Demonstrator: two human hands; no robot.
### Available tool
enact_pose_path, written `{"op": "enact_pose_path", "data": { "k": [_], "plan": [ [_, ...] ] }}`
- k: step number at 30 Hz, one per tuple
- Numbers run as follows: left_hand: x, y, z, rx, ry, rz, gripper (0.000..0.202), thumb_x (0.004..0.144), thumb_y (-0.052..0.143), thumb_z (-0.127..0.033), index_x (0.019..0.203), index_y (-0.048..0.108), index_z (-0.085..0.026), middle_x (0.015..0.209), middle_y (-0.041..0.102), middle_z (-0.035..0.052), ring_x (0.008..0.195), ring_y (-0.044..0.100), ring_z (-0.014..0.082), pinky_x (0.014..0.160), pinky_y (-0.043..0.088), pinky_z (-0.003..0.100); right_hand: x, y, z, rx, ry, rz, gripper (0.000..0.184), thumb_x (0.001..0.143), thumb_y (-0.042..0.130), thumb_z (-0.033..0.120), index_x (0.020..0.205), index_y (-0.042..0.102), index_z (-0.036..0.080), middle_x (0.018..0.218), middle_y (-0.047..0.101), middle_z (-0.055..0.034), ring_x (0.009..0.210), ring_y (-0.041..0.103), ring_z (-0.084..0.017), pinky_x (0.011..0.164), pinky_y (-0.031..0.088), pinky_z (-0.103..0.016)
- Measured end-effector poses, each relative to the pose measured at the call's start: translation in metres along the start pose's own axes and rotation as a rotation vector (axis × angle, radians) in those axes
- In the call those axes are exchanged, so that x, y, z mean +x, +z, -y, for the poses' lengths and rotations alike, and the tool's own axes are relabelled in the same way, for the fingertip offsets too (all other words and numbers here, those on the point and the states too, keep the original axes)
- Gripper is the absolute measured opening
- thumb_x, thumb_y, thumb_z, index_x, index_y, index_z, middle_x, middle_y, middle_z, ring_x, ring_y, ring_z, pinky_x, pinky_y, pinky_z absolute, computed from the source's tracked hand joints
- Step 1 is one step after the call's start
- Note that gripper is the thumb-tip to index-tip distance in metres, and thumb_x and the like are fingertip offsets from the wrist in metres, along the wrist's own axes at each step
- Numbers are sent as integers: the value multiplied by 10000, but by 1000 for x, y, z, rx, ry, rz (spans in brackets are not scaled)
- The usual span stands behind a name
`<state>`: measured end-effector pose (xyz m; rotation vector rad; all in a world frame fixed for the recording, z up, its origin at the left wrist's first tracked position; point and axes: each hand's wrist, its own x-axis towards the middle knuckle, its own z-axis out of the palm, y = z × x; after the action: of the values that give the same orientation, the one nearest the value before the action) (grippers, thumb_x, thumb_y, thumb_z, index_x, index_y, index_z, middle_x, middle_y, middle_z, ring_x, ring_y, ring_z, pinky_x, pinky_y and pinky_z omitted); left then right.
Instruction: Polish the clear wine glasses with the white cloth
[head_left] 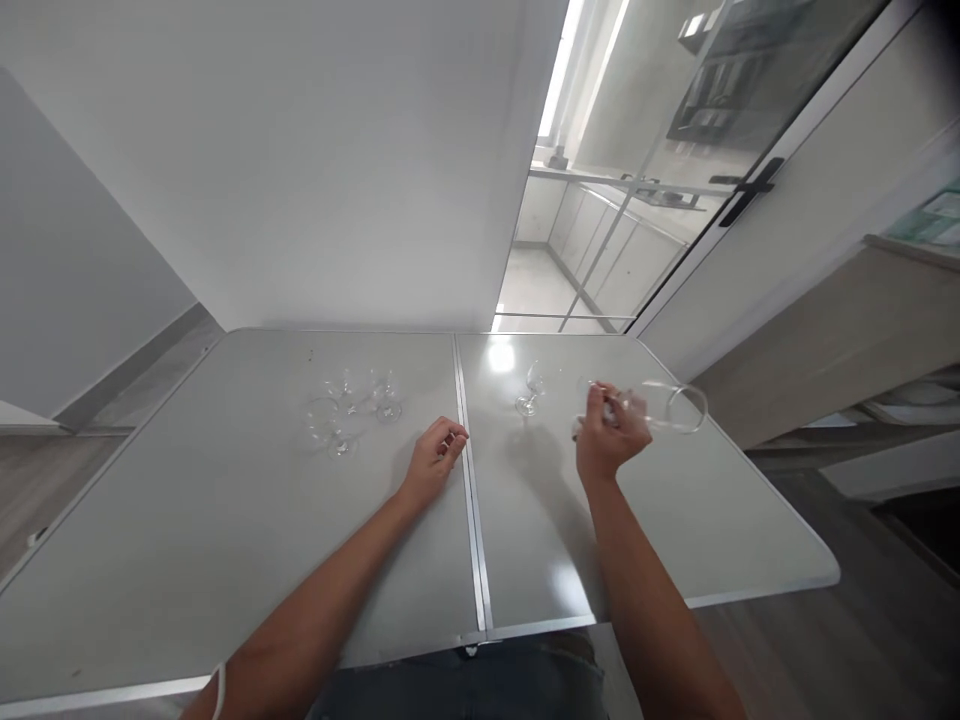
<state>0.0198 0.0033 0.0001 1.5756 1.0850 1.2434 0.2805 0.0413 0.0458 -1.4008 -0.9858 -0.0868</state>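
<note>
My right hand (pixel 611 440) is raised over the right half of the folding table (pixel 697 545), its fingers closed round a clear wine glass (pixel 679 408). The glass lies sideways, with its bowl pointing right; motion blurs it a little. On the table to the left of that hand stands another small stemmed glass (pixel 529 390). My left hand (pixel 439 455) rests by the metal seam, fingers curled together with nothing visible in them. Beyond it, to the left, is a group of several clear stemmed glasses, among them a larger one (pixel 324 420) and a smaller one (pixel 387 398).
A white wall (pixel 360 180) rises behind the table. At the back right is a glazed door (pixel 630 220) with a black handle (pixel 752 190). Wooden shelving (pixel 840 330) stands to the right. A metal strip (pixel 466 480) divides the tabletop.
</note>
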Motion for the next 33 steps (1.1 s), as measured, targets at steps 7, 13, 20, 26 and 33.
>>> {"op": "enact_pose_path", "data": {
  "k": [7,13,20,26,33],
  "plan": [
    [1,0,-8,25,-32,75,355,994,449,-488,940,643,-195,906,521,25,621,475,97,541,433,230,24,9,-51,-369,190,374,295,804,643,391,772,796,141,628,726,-76,615,663,-227,641,463,-288],
    [2,-1,-9,46,1,133,398,990,447,-505,936,695,-198,934,549,50,630,494,111,562,443,254,10,22,-57,-514,167,595,300,814,602,369,868,819,170,722,769,-119,691,702,-236,650,461,-269],
    [1,-1,-8,40,-12,140,460,999,413,-523,932,722,-190,927,552,53,603,475,98,554,442,248,11,22,-60,-511,192,572,301,805,598,372,844,815,168,654,749,-103,654,691,-231,656,470,-275],
    [2,-1,-9,45,-14,151,459,1006,407,-513,931,715,-181,922,533,42,600,471,87,561,437,242,10,25,-66,-526,226,572,308,779,620,396,863,819,176,755,775,-124,740,711,-249,672,477,-282],
    [2,-1,-8,30,-25,182,472,1011,406,-495,828,697,-172,970,554,50,612,482,83,558,431,242,11,25,-71,-548,212,595,303,753,658,418,868,814,185,800,782,-123,765,717,-255,689,490,-290]
  ]
}}
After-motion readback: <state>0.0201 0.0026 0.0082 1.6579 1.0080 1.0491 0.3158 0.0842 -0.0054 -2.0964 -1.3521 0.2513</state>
